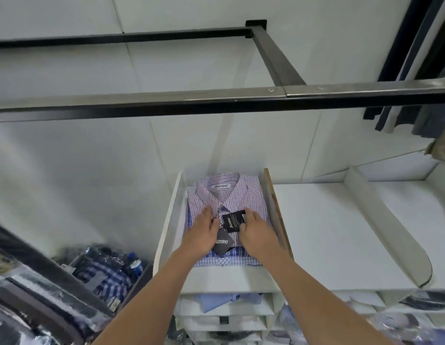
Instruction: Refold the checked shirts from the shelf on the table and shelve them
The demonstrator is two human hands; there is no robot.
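Two checked shirts stacked in the shelf compartment [169, 220]; shelving of this pair looks nearly finished.

Bagged checked garments [104, 272] lie at 8 o'clock from the stack and may be work remaining, though that is uncertain. On the stack, the left hand [204, 232] rests flat with fingers spread on the pink checked shirt [241, 195], whose collar points to 12 o'clock. A black tag [232, 221] sits between the hands. The right hand [258, 232] lies palm down with its fingertips at the tag's 3 o'clock edge, and whether it pinches the tag cannot be told. The blue checked shirt [231, 257] shows underneath at 6 o'clock. Both shirts appear refolded. Judged remaining: squaring the stack, then withdrawing. The table is not in view.
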